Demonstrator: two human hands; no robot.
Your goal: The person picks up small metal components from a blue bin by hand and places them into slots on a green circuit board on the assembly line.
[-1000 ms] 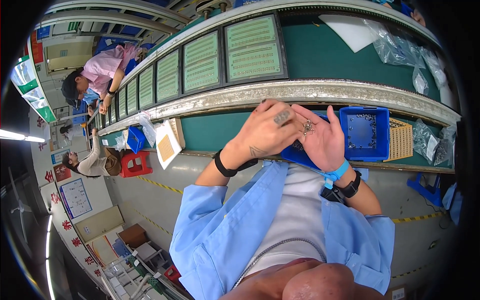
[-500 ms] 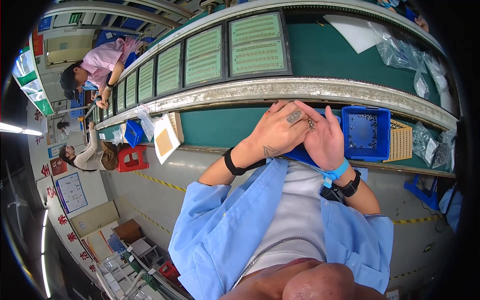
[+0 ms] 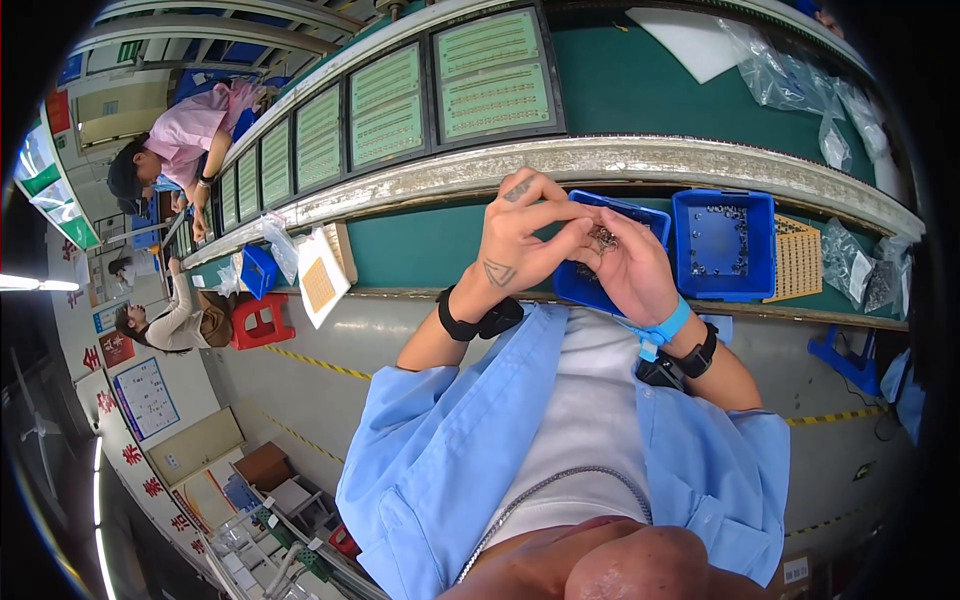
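Observation:
Small metal parts (image 3: 603,238) lie in a little heap in my right hand (image 3: 642,272), which is cupped with its palm up. My left hand (image 3: 522,232) bends over it from the left, thumb and forefinger closed together at the heap; whatever the fingertips pinch is too small to make out. Beneath both hands sits a blue bin (image 3: 578,288), partly covered by them, with dark small parts inside. Just to the right stands a second blue bin (image 3: 684,250), its floor scattered with small shiny parts.
Green circuit boards (image 3: 495,85) in black frames line the conveyor beyond a worn metal rail (image 3: 640,155). A tan perforated board (image 3: 797,262) and plastic bags (image 3: 850,270) lie at right. White foam (image 3: 690,42) rests farther back. At left are a small blue bin (image 3: 258,270) and two co-workers.
My left hand has lifted and shifted slightly left, its fingers now arched over the right palm instead of lying flat against it. More of the bin underneath shows.

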